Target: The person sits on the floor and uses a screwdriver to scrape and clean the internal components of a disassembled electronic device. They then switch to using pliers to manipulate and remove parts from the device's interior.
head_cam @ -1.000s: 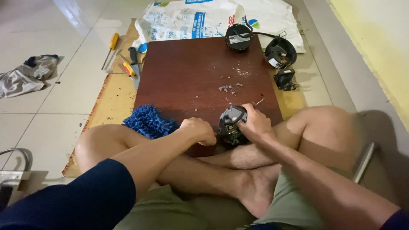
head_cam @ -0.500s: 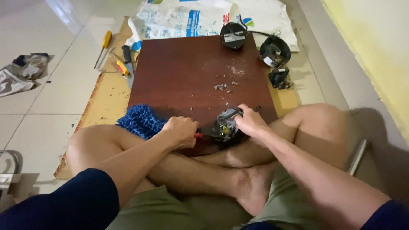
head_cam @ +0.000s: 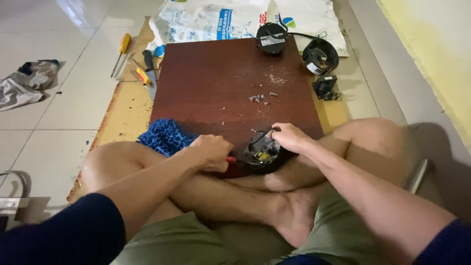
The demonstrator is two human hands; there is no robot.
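I sit cross-legged at a dark red-brown board [head_cam: 216, 83]. My right hand [head_cam: 288, 137] grips a small black round motor part [head_cam: 262, 152] with yellow bits inside, held at the board's near edge above my shins. My left hand [head_cam: 212, 152] is closed around a red-handled tool [head_cam: 230, 159] whose tip points at that part. The tool's handle is mostly hidden by my fingers.
A blue shaggy cloth [head_cam: 164, 136] lies by my left knee. Small debris [head_cam: 260, 98] dots the board. Black fan parts [head_cam: 271, 37] [head_cam: 320, 55] [head_cam: 325, 86] sit at the far right. Screwdrivers [head_cam: 120, 51] and a knife [head_cam: 148, 68] lie left on cardboard, a rag [head_cam: 24, 84] further left.
Both hands have stayed on the black part and shifted slightly left together. The red tool handle now shows between my left hand and the part.
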